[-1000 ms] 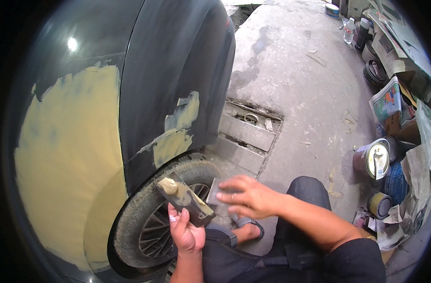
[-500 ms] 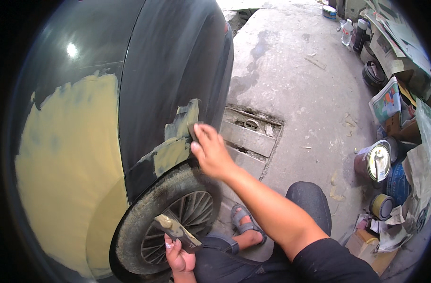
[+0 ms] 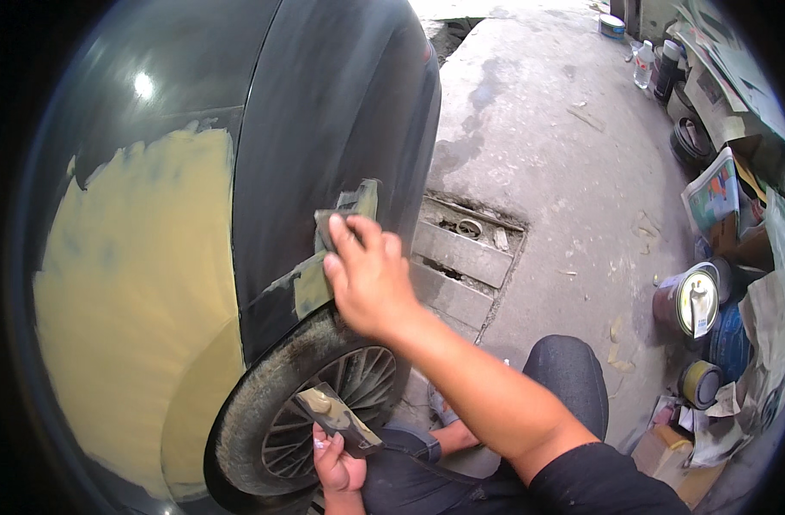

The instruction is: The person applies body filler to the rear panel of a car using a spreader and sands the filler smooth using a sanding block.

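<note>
The right hand (image 3: pixel 371 279) has shifted leftward since half a second ago, its fingers pinched on a dark flat spreader (image 3: pixel 323 224) that now covers the middle of the smaller putty patch (image 3: pixel 311 289), so that area is apparently being worked. Below that grip, the left hand (image 3: pixel 339 470) clasps a dark plate (image 3: pixel 363 439) bearing a putty dollop (image 3: pixel 319 401). Well right of both grips stand a large can (image 3: pixel 672 302), its top yellowish, and a smaller yellow-banded can (image 3: pixel 692 386); their contents cannot be told.
</note>
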{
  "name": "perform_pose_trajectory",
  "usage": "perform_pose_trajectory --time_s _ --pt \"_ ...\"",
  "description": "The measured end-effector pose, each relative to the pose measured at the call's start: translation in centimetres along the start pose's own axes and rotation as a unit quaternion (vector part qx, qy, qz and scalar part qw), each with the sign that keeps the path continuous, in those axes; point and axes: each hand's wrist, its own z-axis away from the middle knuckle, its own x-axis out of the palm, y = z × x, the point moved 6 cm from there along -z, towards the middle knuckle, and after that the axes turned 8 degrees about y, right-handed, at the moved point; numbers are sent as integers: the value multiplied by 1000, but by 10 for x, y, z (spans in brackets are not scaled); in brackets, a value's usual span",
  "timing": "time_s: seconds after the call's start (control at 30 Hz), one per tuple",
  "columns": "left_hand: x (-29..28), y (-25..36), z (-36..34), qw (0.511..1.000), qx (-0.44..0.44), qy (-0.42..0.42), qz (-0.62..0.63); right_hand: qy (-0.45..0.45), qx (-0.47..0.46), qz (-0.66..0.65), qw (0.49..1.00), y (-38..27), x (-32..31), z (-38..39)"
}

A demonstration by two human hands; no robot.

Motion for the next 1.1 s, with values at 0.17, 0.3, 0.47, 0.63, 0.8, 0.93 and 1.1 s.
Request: perform_pose_trajectory --time_s 0.17,0.3,0.47,0.63,0.8,0.93,1.1 --pt "5 -1 -4 1000 -2 -1 -9 -67 -68 -8 995 0 -9 33" --pt "13 -4 -3 1000 -11 -18 -4 -12 11 -65 998 54 -21 -6" --pt "11 -5 -2 1000 -7 -24 -3 -28 73 -94 993 83 2 -38" --pt "7 -4 -5 1000 -4 -13 -6 -34 -1 -78 996 44 15 41" --pt "9 -4 -4 1000 -11 -24 2 -39 0 -92 995 63 -5 35" --pt "5 -5 -5 1000 -7 -20 4 -53 74 -78 993 51 -1 8" --pt "7 -6 -5 1000 -3 -12 3 -13 -5 -55 998 5 11 51"
